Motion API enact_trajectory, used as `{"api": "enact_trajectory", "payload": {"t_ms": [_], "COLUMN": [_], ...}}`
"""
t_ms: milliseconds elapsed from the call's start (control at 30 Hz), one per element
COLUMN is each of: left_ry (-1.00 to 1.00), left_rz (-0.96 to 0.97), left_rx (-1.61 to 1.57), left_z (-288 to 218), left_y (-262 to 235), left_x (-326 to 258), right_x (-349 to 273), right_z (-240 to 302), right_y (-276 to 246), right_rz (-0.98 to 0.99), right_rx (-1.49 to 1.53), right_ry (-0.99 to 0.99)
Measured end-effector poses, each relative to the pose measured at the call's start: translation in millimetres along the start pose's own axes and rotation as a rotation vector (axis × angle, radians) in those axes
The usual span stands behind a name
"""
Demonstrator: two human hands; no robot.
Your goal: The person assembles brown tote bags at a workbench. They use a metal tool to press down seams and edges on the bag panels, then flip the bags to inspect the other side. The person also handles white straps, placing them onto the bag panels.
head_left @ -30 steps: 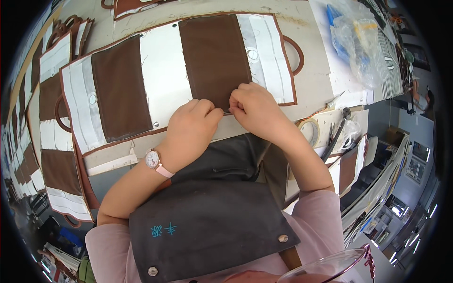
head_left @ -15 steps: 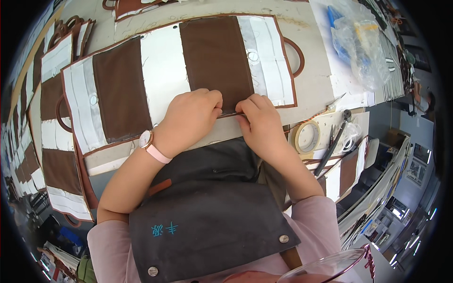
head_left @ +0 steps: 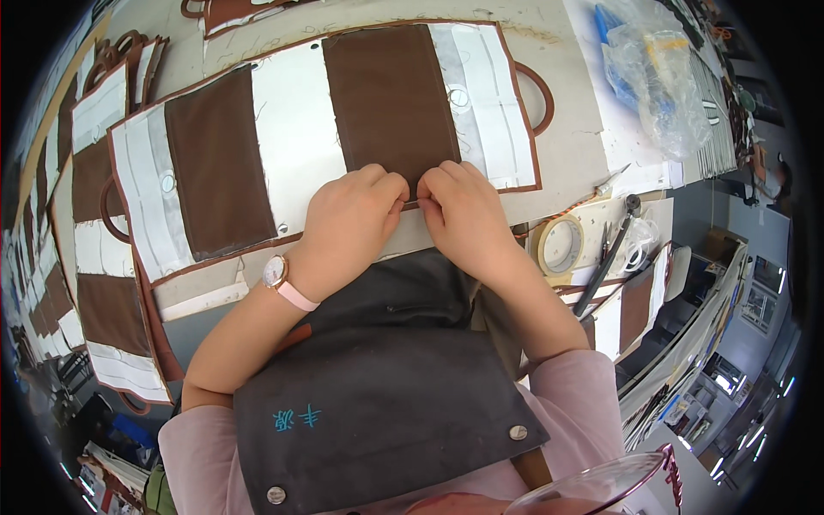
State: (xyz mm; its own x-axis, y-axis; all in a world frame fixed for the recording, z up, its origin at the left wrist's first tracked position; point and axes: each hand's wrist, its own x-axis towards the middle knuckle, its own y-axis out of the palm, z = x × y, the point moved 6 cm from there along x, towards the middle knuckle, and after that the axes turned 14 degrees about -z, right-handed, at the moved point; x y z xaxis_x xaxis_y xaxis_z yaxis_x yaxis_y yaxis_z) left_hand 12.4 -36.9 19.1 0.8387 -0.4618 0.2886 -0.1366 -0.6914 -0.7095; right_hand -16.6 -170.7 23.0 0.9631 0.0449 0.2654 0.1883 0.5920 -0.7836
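Spread flat on the table is an unfolded bag body [head_left: 296,120] with brown and white panels, a narrow brown border and a round magnetic snap near each end. A brown handle [head_left: 548,99] curves out past its right end, and another handle [head_left: 105,206] past its left. My left hand [head_left: 356,210] is closed at the near edge, below the right-hand brown panel, with thumb and fingertips pressed together on the border. Close beside it, my right hand [head_left: 463,215] pinches the same edge. Fingertips cover the exact spot being held.
Right of my hands lie a roll of masking tape [head_left: 542,255], a long black tool [head_left: 608,266] and a pointed tool [head_left: 612,180]. A clear plastic bag [head_left: 674,112] sits at far right. More bag bodies [head_left: 110,309] hang over the table's left side.
My right hand has shifted left along the edge, closer to my left hand. The left hand has moved slightly right, and the bag body has slid a little away from me.
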Motion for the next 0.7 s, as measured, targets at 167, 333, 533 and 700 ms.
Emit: {"api": "enact_trajectory", "payload": {"t_ms": [167,333,533,700], "left_ry": [0.038,-0.072,-0.042,0.081], "left_rz": [-0.016,0.105,0.071,-0.002], "left_rx": [-0.051,-0.125,-0.085,0.026], "left_z": [1.5,8.8,6.5,-3.6], "left_y": [-4.1,-5.0,-7.1,-7.7], "left_x": [-4.0,-0.6,-1.4,-18.6], "right_x": [4.2,7.5,7.7,4.1], "right_z": [0.7,-1.3,-0.8,6.2], "right_y": [-1.0,-3.2,-0.9,3.5], "right_rz": [0.045,0.095,0.057,0.006], "right_rx": [0.019,0.058,0.052,-0.052], "right_ry": [0.024,0.063,0.061,-0.034]}}
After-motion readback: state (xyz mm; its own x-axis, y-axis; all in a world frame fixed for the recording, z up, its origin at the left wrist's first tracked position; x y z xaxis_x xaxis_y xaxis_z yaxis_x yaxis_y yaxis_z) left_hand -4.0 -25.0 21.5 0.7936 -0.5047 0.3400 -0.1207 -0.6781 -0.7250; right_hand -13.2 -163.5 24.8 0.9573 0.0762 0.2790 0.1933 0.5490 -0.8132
